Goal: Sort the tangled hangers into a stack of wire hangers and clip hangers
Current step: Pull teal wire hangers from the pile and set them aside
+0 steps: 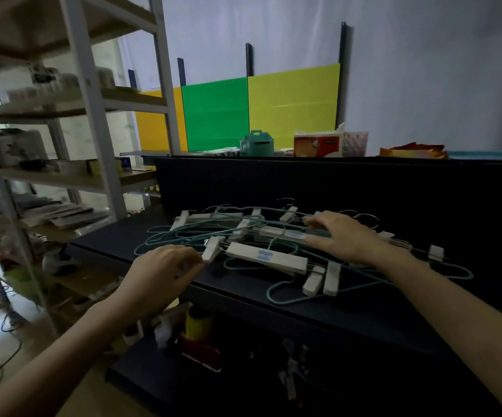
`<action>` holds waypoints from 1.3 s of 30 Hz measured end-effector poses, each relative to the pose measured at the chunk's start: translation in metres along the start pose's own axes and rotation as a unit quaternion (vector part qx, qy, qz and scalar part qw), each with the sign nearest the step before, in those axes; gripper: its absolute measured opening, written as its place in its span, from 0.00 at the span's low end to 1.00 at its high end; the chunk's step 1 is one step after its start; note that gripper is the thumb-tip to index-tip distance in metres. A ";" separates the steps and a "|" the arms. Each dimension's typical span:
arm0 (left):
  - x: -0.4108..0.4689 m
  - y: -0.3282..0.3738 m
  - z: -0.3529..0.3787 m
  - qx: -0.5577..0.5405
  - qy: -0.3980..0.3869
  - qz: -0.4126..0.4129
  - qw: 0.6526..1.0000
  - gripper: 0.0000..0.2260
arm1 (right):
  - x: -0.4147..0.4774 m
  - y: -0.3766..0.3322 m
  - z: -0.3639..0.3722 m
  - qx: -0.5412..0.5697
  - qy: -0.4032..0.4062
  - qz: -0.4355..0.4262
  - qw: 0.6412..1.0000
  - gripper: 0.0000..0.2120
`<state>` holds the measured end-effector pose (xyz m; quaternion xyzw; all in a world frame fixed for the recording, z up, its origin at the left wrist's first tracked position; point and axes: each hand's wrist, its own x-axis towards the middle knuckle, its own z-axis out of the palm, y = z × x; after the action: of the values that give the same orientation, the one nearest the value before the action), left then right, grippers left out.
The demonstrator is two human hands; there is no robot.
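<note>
A tangled pile of hangers lies on a dark shelf. White clip hangers with pale clips are mixed with teal wire hangers that loop through and under them. My left hand is at the pile's left end, its fingertips pinching a white clip. Over the upper right of the pile my right hand lies with fingers spread, touching a white clip hanger bar.
A dark back panel rises behind the pile. On top of it stand a teal box, a red tissue pack and coloured sheets. A white shelving rack stands at left. Bottles sit on a lower shelf.
</note>
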<state>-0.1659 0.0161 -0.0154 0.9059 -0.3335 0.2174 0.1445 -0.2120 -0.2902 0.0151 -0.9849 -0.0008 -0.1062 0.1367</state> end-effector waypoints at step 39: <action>0.144 -0.209 0.071 -0.186 -0.068 0.105 0.975 0.47 | 0.098 -0.046 0.008 0.020 0.101 0.111 0.988 0.41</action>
<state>0.0932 0.0632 -0.0307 0.8358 -0.4706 0.1031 0.2634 -0.1155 -0.2461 0.0406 -0.9603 0.1206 -0.1890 0.1662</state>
